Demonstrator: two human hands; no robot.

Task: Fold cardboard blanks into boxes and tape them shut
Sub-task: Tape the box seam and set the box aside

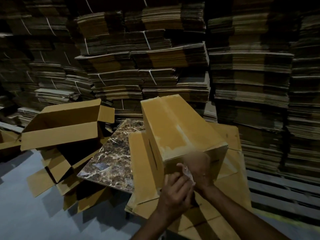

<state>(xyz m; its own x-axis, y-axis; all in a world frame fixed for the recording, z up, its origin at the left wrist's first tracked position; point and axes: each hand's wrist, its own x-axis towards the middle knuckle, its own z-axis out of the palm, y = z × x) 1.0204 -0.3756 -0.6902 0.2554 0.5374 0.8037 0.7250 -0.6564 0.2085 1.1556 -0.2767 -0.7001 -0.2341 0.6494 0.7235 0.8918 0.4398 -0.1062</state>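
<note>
Dim storeroom, with a wall of strapped bundles of flat cardboard [155,80] rising behind the work spot. In front of it the closed box [178,129] lies on a layer of flat blanks [232,172]. Its long axis runs away from the person toward the stacks and leans a little left. A pale band of tape [170,118] follows the top seam from the far end to the near edge.

Both hands are at the near end face, so the work is close to the body and the rest of the box stretches away from the grip. The left hand [174,193] is lower and nearer, its fingers curled round a shiny bit of clear tape [188,172]. The right hand [200,167] lies against the end face. It is smeared by motion, so I can't tell how it is set.

I'd guess the tape end gets pressed down over that near edge. There is blank cardboard to the right and the marbled tabletop [112,153] to the left, both with open room. Further left sit an open box [65,123] and another tipped on the grey floor [26,205].
</note>
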